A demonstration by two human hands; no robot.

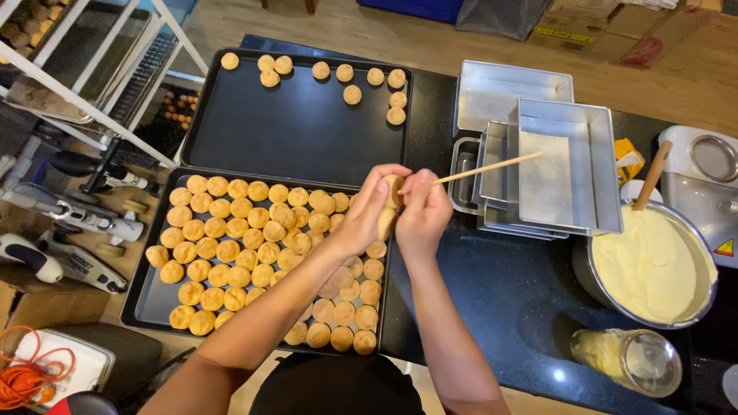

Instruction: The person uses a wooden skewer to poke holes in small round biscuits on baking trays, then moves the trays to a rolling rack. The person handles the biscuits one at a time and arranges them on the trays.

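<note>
Left hand (367, 213): fingers curled closed around one small round golden puff (393, 192); the puff shows between thumb and fingertips, raised above the near tray's right edge.
Right hand (421, 211): fingers pinched shut on a thin wooden stick (492, 167); the near end meets the puff at the fingertips, the far end slants up and right over the stacked pans.
Near tray (146, 307): dark, below and left of the fingers, packed with like puffs (231, 250).
Far tray (292, 131): dark, beyond the fingers; a few puffs along its far edge.
Metal pans (569, 165): nested stack just right of the fingers.
Bowl (703, 303): right of the fingers, well apart; holds pale yellow cream, with a wooden handle (652, 177) standing in it.
</note>
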